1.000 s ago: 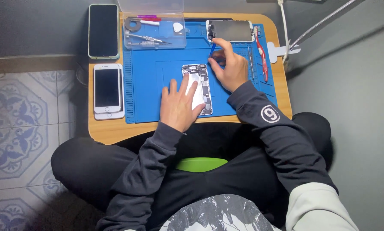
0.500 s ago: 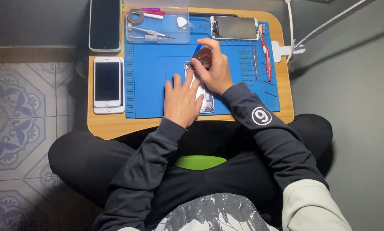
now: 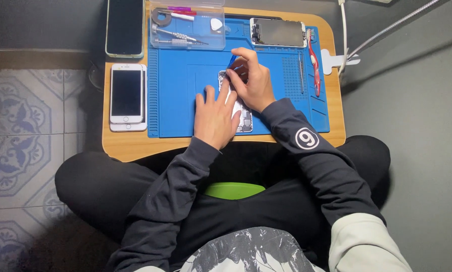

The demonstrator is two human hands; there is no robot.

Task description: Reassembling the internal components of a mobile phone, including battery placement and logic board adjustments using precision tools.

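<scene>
Right hand (image 3: 253,83) pinches a small blue tool (image 3: 232,61) between thumb and fingers, its tip angled down toward the top end of an opened phone (image 3: 242,113) that lies face-up with its insides showing, near the middle of the blue work mat (image 3: 175,100). Left hand (image 3: 215,116) lies flat with fingers spread, pressing on the lower left part of the same phone and covering much of it; only a strip of the phone's right side and its top corner show between the two hands.

Around the phone, the mat covers most of a small wooden lap table (image 3: 125,146) with rounded corners. At the mat's top edge sits a clear plastic tray (image 3: 188,25) holding metal tweezers, a roll of tape, a white pick and a pink-tipped tool. Just right of the tray a detached phone screen (image 3: 279,32) lies on the mat. Along the mat's right side lie a slim grey tool (image 3: 301,73) and a red-handled tool (image 3: 314,63), side by side, running top to bottom.

Left of the mat, on the bare wood, a white phone (image 3: 128,95) rests face-up with a dark screen, and above it a larger dark phone (image 3: 125,27) lies partly over the table's edge. A white cable (image 3: 343,30) runs past the table's right corner
</scene>
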